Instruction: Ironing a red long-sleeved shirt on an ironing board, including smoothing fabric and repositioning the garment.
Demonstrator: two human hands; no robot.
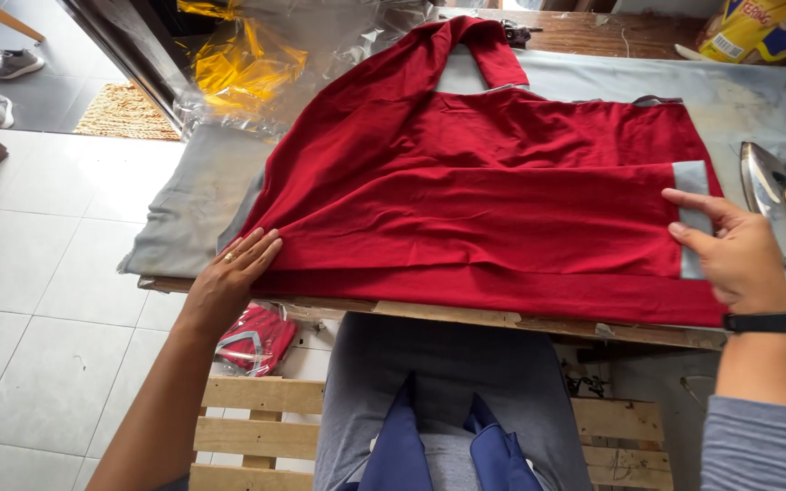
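A red garment (pixel 484 200) with grey trim is lying spread across the grey-covered tabletop (pixel 202 195), its near edge hanging just over the wooden front board. The left hand (pixel 232 273) is pressing flat on the garment's left corner with fingers open and extended, while the right hand (pixel 734 250) is resting at the grey cuff, fingers loosely open and seemingly pinching nothing, though the far side is hidden. An iron (pixel 784 205) is sitting just right of that hand, crumpled clear and yellow plastic (pixel 247 64) is lying beyond the tabletop's far left, and a red bundle (pixel 255 338) is resting below on a wooden pallet (pixel 256 423).
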